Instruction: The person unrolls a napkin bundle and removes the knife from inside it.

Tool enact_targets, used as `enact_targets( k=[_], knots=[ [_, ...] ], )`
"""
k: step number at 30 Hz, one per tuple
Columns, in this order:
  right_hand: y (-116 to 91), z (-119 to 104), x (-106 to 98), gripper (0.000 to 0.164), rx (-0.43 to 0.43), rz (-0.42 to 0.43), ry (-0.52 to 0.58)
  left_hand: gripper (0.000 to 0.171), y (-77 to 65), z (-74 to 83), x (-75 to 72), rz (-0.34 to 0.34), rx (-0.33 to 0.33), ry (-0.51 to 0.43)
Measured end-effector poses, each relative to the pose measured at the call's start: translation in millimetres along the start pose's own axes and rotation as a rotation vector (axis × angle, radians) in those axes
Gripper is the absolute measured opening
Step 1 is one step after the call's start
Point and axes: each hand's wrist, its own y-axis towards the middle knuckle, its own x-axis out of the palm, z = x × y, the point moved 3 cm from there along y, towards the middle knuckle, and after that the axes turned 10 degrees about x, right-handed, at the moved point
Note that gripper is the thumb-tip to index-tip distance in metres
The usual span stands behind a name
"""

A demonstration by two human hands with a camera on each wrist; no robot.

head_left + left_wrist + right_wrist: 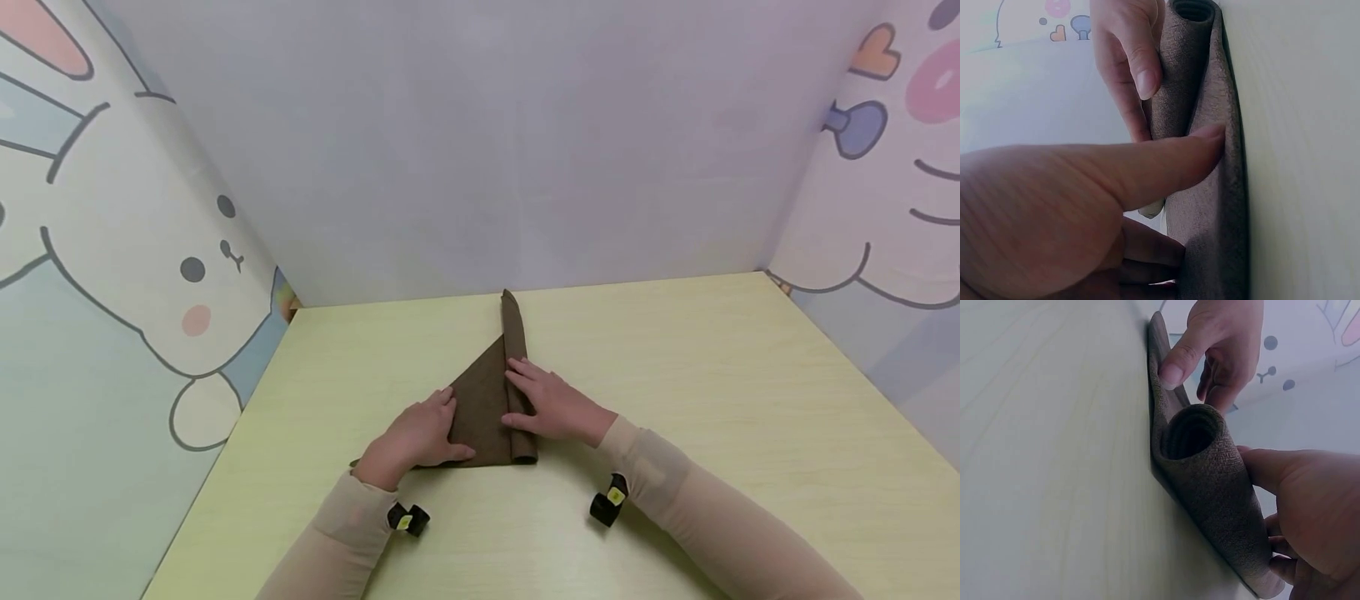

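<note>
A brown cloth (482,417), towel-like in texture, lies on the table as a flat triangle with its right side rolled into a tube (514,325). The tube's near end shows coiled layers (1192,432) in the right wrist view. My left hand (418,435) rests on the flat left part, its thumb by the near edge and its fingers at the slanted edge. Over the roll lies my right hand (558,407), fingers extended and touching its upper side. In the left wrist view, the left thumb (1172,164) presses on the cloth; part of the left corner is hidden under that hand.
The pale wood-grain table (675,358) spreads around the cloth. A plain light wall (487,150) stands behind it, with cartoon-printed panels (135,250) at left and right. Black strapped cameras (606,504) sit at both wrists.
</note>
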Motion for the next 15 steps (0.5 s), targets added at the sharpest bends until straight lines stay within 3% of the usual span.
enact_targets(
  k=[15],
  knots=[
    [-6.4, 0.6, -5.7, 0.079, -0.004, -0.003, 0.064, 0.095, -4.1, -1.7, -3.9, 0.001, -0.015, -0.009]
  ],
)
